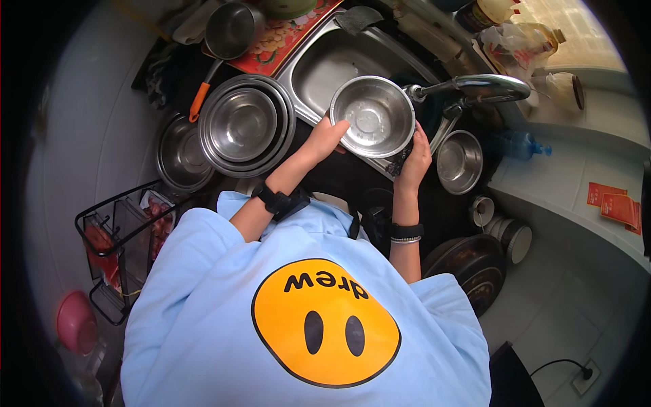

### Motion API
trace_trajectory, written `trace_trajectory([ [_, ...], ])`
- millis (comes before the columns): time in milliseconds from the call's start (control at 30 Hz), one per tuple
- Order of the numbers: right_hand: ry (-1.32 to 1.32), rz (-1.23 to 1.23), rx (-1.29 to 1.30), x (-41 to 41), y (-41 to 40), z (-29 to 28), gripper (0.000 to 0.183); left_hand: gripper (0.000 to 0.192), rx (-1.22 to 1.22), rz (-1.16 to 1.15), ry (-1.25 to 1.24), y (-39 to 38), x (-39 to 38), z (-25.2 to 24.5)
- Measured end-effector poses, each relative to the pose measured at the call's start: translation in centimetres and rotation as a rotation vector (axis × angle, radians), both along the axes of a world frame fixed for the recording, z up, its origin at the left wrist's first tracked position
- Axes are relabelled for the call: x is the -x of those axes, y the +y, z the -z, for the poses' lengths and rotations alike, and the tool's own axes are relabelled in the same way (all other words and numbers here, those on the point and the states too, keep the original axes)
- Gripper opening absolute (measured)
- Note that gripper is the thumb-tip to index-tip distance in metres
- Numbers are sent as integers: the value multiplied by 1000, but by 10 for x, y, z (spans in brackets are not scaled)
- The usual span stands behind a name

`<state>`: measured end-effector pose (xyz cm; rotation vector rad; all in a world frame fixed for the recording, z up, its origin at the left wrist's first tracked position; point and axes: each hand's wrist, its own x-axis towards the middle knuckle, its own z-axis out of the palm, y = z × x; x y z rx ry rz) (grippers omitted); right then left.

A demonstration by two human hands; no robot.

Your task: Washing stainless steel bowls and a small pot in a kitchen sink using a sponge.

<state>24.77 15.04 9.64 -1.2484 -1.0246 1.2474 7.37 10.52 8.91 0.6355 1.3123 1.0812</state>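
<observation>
Both hands hold a stainless steel bowl (374, 119) over the near edge of the sink (330, 76), its hollow facing up. My left hand (327, 138) grips the left rim, thumb inside the bowl and fingers beneath. Against the right side rests my right hand (416, 160), its fingers partly hidden behind the wall. A dark textured thing (398, 162) shows beside that palm; whether I hold it cannot be told. Just beyond the bowl's right rim is the chrome faucet (478, 86). Drops or wet marks show on the bowl's bottom.
Nested steel bowls (241, 124) stand left of the sink, partly over another steel basin (185, 152). A saucepan with an orange handle (200, 102) lies behind them. To the right are a small steel bowl (459, 162) and a dark wok (468, 269). A grey cloth (358, 19) drapes the sink's far rim.
</observation>
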Motion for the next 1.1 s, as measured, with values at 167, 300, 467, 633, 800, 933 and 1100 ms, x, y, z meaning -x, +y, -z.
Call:
trace_trajectory([
  [167, -28, 31, 0, -4, -6, 14, 30, 45, -147, -146, 262, -1, -4, 1],
  [300, -300, 79, -130, -4, -5, 7, 31, 45, -95, -143, 431, -6, -6, -13],
  [467, -652, 180, -313, -9, -1, -8, 29, 49, -147, -182, 426, -5, -12, -9],
  [633, -665, 172, -401, -11, 2, -15, 27, 50, -154, -112, 468, -10, -15, -17],
  [800, -741, -303, -545, 12, -7, -25, 34, 52, -59, 32, 264, -16, -34, -11],
  [933, -879, -372, -591, 15, -13, -18, 40, 52, 0, 52, 123, -24, -40, -3],
  [1100, -976, -474, -439, 4, -22, -10, 45, 57, 45, 21, 97, -23, -34, -2],
])
